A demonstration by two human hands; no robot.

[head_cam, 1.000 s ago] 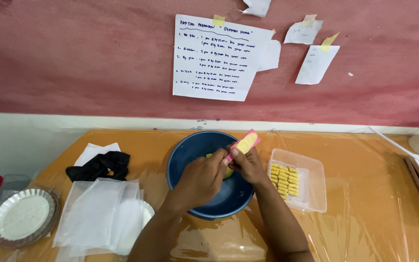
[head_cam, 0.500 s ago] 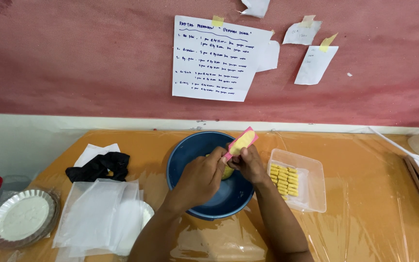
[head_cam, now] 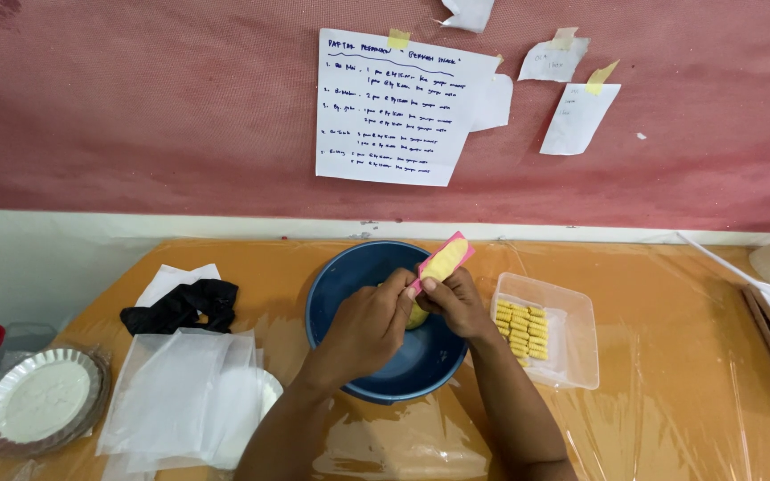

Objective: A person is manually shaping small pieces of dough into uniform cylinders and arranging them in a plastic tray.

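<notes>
Right hand (head_cam: 458, 303) first: fingers closed around the lower end of a pink mould (head_cam: 444, 261), thumb pressed on its near edge. The mould is packed with yellow dough, and its long axis slants up and away, from the hand toward the far right, with the free tip poking out past the knuckles toward the wall. Left hand (head_cam: 369, 322) sits just beside it on the left, fingers curled in, fingertips touching the mould's lower end and a lump of yellow dough (head_cam: 416, 315) tucked between the two palms. So both hands meet on the same piece, the right doing the holding, the left pinching at it. All of this hangs over the blue bowl (head_cam: 347, 276), middle of the table. Just right of the bowl, the clear tray (head_cam: 576, 338) holds rows of ridged yellow pieces (head_cam: 520, 328), nearer the right hand than the left.
</notes>
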